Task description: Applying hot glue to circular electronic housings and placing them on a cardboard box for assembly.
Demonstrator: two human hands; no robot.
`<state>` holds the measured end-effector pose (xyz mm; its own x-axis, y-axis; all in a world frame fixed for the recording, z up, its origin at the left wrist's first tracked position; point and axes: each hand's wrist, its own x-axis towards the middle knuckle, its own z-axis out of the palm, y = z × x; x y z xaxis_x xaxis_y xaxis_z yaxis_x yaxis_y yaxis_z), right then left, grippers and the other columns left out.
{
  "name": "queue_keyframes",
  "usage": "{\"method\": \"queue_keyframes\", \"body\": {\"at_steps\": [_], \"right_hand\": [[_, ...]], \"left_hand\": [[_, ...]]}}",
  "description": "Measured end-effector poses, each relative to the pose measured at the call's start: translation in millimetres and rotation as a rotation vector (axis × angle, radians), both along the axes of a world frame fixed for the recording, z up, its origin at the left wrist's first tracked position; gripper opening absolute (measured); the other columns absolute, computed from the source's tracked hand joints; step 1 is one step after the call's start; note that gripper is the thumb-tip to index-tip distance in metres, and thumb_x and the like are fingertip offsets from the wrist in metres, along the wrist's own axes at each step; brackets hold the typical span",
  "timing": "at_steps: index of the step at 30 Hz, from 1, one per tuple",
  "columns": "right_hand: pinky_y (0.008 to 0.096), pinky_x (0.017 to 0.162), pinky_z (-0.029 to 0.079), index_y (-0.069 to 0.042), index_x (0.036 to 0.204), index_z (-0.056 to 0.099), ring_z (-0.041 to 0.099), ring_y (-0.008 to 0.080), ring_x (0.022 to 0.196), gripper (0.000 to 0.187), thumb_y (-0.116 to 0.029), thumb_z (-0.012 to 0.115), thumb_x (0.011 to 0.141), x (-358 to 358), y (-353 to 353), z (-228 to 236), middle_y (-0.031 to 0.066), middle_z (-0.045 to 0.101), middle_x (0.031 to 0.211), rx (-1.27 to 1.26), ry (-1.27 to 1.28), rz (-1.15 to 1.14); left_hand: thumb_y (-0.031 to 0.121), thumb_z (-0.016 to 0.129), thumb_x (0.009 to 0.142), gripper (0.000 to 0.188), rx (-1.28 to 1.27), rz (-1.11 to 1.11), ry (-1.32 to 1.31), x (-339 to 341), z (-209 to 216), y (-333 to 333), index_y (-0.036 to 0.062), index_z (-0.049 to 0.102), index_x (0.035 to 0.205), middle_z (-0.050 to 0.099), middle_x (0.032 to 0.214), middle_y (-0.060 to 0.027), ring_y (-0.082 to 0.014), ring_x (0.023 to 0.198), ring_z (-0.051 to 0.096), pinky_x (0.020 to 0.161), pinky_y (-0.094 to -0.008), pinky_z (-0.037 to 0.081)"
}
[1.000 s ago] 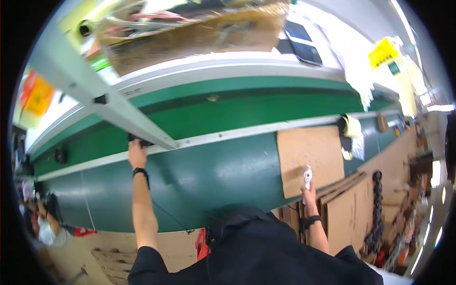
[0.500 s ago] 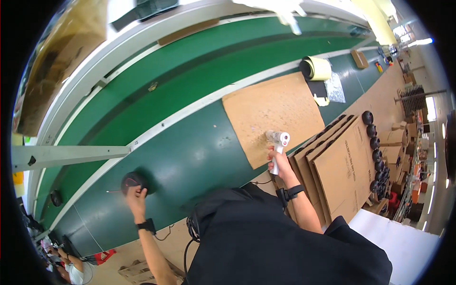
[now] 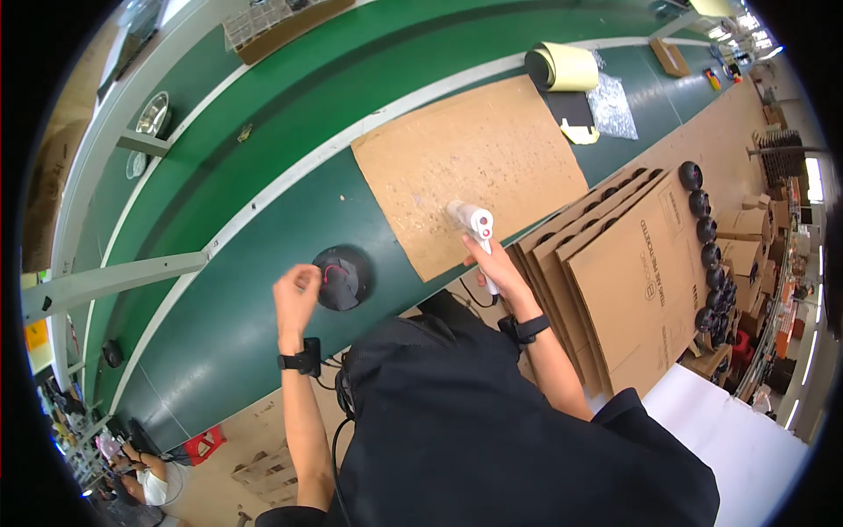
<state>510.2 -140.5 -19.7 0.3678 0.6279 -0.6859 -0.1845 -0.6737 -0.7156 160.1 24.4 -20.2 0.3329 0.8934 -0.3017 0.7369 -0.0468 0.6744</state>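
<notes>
On the green workbench [image 3: 263,338] sits a round black part [image 3: 345,285], hollow on top, with a thin red wire [image 3: 330,270] looping near its left edge. My left hand [image 3: 297,303] is beside that edge, its fingers curled into a pinch close to the wire; whatever is between the fingertips is too small to make out. A white pistol-shaped tool [image 3: 471,216] is in my right hand [image 3: 496,268], which wraps round its handle. The tool's barrel is over a brown cardboard sheet [image 3: 439,158] marked with specks.
A yellow-and-black roll [image 3: 562,67] and a clear plastic bag [image 3: 612,107] lie beyond the cardboard. Large cartons [image 3: 623,281] lean at the bench's right edge, beside a row of round black parts [image 3: 700,205]. A metal post [image 3: 123,277] crosses the left side. Another person [image 3: 151,479] is at far left.
My left hand and the round black part have moved right, closer to the cardboard. The hand is now off its top, at its left edge. My right hand still grips the white tool, slightly further left.
</notes>
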Motion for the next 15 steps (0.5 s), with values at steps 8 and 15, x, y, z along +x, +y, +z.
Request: {"method": "queue_keyframes", "body": {"at_steps": [8,15], "right_hand": [[0.0259,0.047,0.043,-0.008,0.118,0.057,0.051,0.0095,0.049,0.044,-0.043,0.065,0.093,6,-10,-11,0.0018,0.058,0.078,0.018,-0.015,0.069],[0.0305,0.058,0.048,-0.008,0.104,0.063,0.06,0.0133,0.063,0.022,-0.021,0.064,0.087,13,-13,-26,0.0043,0.064,0.08,-0.01,-0.068,0.126]], "left_hand": [[0.025,0.072,0.084,0.043,0.249,-0.204,0.161,20,11,-25,0.0089,0.065,0.123,0.068,0.123,-0.0152,-0.0301,0.109,0.068,0.09,-0.0418,0.053],[0.042,0.074,0.083,0.048,0.031,0.048,0.328,32,24,-53,0.0035,0.07,0.11,0.075,0.097,-0.0129,-0.0306,0.086,0.074,0.079,-0.0425,0.056]]}}
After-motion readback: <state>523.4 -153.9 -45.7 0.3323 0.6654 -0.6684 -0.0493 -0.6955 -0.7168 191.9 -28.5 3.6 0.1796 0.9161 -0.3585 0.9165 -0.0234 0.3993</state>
